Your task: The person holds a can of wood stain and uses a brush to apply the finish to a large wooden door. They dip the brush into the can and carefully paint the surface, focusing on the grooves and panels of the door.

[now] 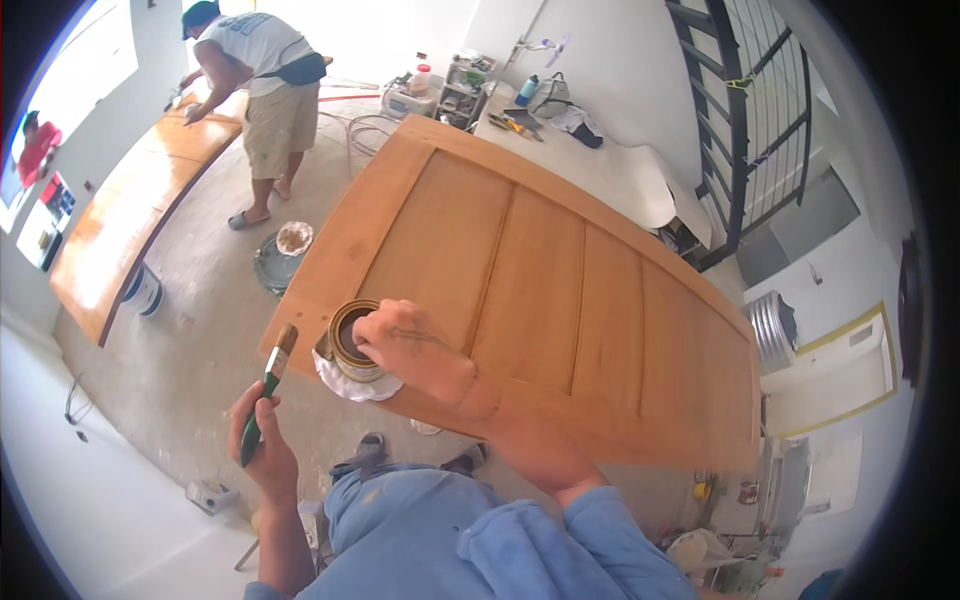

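Observation:
My left hand (264, 442) holds a paintbrush (268, 390) by its green handle, bristles up, beside the near left corner of a panelled wooden door (442, 240). On that corner stands an open metal can (365, 367) with dark contents, a white cloth (352, 386) around its base. My right hand (401, 337) reaches over the can, its fingers at the rim and partly over the opening. Whether it grips the can or something inside is hidden.
A person (270, 67) bends over another glossy wooden door (142, 180) at the back left. A bucket (144, 291) stands under that door. Behind my door, a covered table (622, 161) holds brushes, a bottle and a bag. A dark metal staircase (731, 112) rises at the right.

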Demonstrator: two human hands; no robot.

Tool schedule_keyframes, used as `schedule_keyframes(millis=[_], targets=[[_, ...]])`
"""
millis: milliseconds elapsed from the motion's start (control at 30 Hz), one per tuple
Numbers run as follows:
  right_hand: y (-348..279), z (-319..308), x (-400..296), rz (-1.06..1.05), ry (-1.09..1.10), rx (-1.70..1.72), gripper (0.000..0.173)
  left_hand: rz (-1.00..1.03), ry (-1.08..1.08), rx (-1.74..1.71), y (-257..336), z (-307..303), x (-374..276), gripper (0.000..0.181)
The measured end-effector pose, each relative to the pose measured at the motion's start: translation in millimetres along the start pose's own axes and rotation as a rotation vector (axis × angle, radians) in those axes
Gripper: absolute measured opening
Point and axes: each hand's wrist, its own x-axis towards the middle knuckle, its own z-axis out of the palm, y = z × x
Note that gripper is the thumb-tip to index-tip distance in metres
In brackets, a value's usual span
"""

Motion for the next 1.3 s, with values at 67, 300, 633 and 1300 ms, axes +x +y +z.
schedule_keyframes(millis=[67,300,633,1300], targets=[[1,1,-1,-0.01,0.01,0.041,0.008,0.015,-0.02,-0.003,-2,1,2,0.023],[4,-2,12,-0.115,0.056,-0.03,0.007,0.107,-0.079,0.02,-5,-6,18,0.019],[18,-25,12,0.052,-0.169,-0.048,0.004,0.143,-0.076,0.054,-9,-21,24,0.017],[16,-13,11,0.077,-0.124,0.167,0.008,0.14,-0.072,0.071,0,-15,20,0.017]])
